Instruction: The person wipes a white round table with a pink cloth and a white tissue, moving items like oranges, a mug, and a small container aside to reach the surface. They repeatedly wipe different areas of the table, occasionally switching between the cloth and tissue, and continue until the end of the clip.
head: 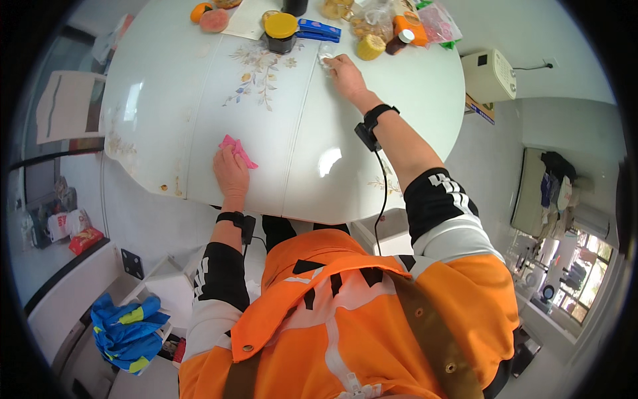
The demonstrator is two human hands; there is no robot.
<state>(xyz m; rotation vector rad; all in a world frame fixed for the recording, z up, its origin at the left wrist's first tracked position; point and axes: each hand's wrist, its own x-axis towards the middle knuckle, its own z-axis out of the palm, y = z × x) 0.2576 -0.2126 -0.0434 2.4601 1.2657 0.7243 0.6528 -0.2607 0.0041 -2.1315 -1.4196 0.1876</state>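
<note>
My left hand (pixel 231 169) is closed around a crumpled pink cloth (pixel 241 151), low over the near part of the white glossy table (pixel 259 134). Farther off, my right hand (pixel 347 79) reaches across the table and grips a small clear, silvery wrapper or packet (pixel 326 52); its exact kind is hard to tell. Just beyond that hand lies a blue stapler (pixel 319 31). A dark glass jar with a yellow lid (pixel 280 30) stands left of the stapler. To the right are a piece of corn cob (pixel 371 47) and a brown bottle with a white cap (pixel 400 42).
A peach (pixel 214 20) and an orange fruit (pixel 201 12) sit at the far left beside a paper sheet (pixel 246 20). Plastic bags (pixel 373 21) and an orange packet (pixel 411 27) crowd the far right. A white chair (pixel 70 107) stands left of the table.
</note>
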